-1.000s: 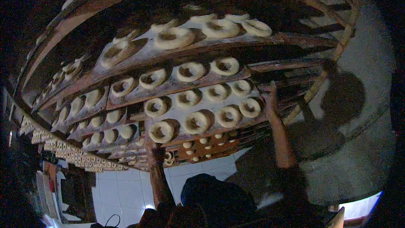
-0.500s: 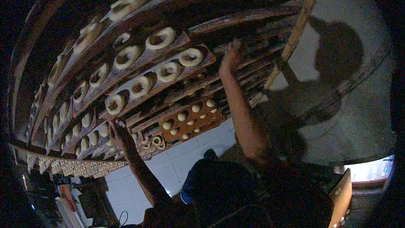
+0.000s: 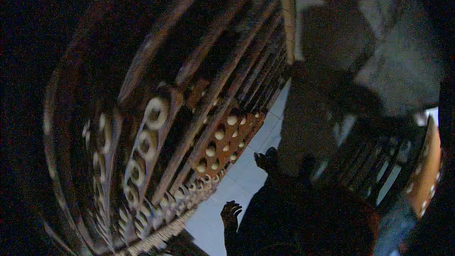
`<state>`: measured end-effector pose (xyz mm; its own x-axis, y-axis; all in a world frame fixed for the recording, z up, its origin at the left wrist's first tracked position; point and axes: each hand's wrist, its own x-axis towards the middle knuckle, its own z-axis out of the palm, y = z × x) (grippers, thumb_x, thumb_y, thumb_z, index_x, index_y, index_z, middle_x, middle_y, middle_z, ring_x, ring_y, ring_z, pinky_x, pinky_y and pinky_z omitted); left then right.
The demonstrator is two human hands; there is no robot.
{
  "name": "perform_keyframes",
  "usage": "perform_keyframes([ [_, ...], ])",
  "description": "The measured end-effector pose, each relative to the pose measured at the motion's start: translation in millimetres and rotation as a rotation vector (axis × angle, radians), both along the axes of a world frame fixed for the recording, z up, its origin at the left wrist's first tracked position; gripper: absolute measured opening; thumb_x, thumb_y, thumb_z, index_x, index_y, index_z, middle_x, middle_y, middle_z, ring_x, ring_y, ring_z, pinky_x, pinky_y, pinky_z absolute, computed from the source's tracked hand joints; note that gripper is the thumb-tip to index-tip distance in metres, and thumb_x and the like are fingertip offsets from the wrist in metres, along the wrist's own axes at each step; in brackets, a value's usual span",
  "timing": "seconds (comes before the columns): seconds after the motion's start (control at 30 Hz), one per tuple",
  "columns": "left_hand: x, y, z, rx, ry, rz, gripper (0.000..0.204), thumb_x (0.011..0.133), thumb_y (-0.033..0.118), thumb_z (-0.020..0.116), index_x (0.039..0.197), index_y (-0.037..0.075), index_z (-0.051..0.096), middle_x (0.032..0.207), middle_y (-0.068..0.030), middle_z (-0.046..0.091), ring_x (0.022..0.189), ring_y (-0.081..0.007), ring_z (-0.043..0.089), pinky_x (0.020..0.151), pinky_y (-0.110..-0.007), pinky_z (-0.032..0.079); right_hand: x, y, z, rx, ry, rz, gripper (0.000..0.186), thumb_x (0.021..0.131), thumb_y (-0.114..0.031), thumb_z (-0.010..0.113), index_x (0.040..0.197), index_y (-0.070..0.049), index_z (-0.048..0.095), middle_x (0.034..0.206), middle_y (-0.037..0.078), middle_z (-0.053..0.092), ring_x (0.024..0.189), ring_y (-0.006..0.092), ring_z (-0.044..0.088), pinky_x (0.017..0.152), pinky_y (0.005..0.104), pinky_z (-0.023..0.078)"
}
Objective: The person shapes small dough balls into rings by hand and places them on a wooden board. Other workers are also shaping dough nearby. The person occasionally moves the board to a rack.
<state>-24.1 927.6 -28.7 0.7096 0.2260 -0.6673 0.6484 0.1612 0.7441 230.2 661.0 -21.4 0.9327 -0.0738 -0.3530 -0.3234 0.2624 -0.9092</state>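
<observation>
My left hand (image 3: 231,212) hangs low over the white tiled floor (image 3: 208,218), fingers apart and slightly curled, holding nothing. It is apart from the rack (image 3: 142,57) of wooden slats on the left. Pale dough rings (image 3: 156,113) lie on narrow boards in that rack. Closer to my left hand, a reddish-brown board (image 3: 222,149) carries several round dough balls (image 3: 219,135). I cannot make out my right hand in the dark lower right.
A bamboo pole (image 3: 287,19) stands upright at the rack's far end, beside a grey wall (image 3: 403,61) with shadows on it. At the right edge an orange-lit board (image 3: 429,161) with pale pieces leans near another dark slatted rack (image 3: 360,161).
My view has turned to the right. Both hands have come away from the rack's boards; the left is now lowered over the floor, while the right no longer shows.
</observation>
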Motion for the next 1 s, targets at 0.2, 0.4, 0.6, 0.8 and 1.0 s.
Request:
perform_keyframes([
  [0.2, 86.4, 64.6, -24.8, 0.148, 0.121, -0.476, 0.050, 0.101, 0.042, 0.054, 0.127, 0.000, 0.059, 0.115, -0.0191, 0.069, 0.097, -0.0327, 0.071, 0.081, -0.045, 0.057, 27.6, 38.1, -46.4, 0.101, 0.066, -0.064, 0.060, 0.106, -0.048, 0.043, 0.153, -0.014, 0.031, 0.151, 0.016, 0.042, 0.134, 0.0321, 0.047, 0.113, 0.0490, 0.039],
  [0.4, 74.2, 113.0, -50.5, 0.009, 0.322, -0.278, 0.057, 0.100, 0.049, 0.051, 0.132, 0.001, 0.056, 0.120, -0.0189, 0.067, 0.109, -0.0333, 0.067, 0.091, -0.049, 0.054, 33.0, 48.2, -59.9, 0.171, 0.049, -0.097, 0.059, 0.106, -0.048, 0.043, 0.152, -0.013, 0.032, 0.150, 0.015, 0.043, 0.134, 0.0321, 0.047, 0.112, 0.0492, 0.040],
  [0.6, 95.1, 107.7, -143.0, -0.007, 0.246, -0.315, 0.071, 0.100, 0.064, 0.043, 0.137, 0.004, 0.053, 0.137, -0.0193, 0.057, 0.122, -0.0378, 0.059, 0.104, -0.059, 0.047, -43.5, -13.4, -36.5, 0.151, 0.082, -0.189, 0.057, 0.106, -0.047, 0.042, 0.151, -0.013, 0.034, 0.149, 0.015, 0.044, 0.133, 0.0321, 0.048, 0.112, 0.0494, 0.041],
  [0.8, 165.3, 17.5, -176.8, -0.430, 0.269, -0.181, 0.070, 0.100, 0.062, 0.044, 0.141, 0.005, 0.050, 0.141, -0.0200, 0.054, 0.125, -0.0382, 0.056, 0.108, -0.060, 0.044, -165.3, -103.8, 20.9, 0.099, 0.095, -0.455, 0.056, 0.107, -0.047, 0.041, 0.150, -0.012, 0.035, 0.148, 0.015, 0.045, 0.133, 0.0320, 0.048, 0.111, 0.0497, 0.041],
  [1.0, 176.1, -154.8, -124.6, -0.440, 0.164, -0.773, 0.066, 0.101, 0.058, 0.045, 0.140, 0.005, 0.051, 0.140, -0.0194, 0.054, 0.124, -0.0372, 0.056, 0.107, -0.057, 0.044, -266.3, -164.3, 55.1, 0.051, -0.002, -0.845, 0.055, 0.107, -0.047, 0.040, 0.149, -0.011, 0.037, 0.146, 0.015, 0.046, 0.132, 0.0320, 0.049, 0.110, 0.0499, 0.042],
])
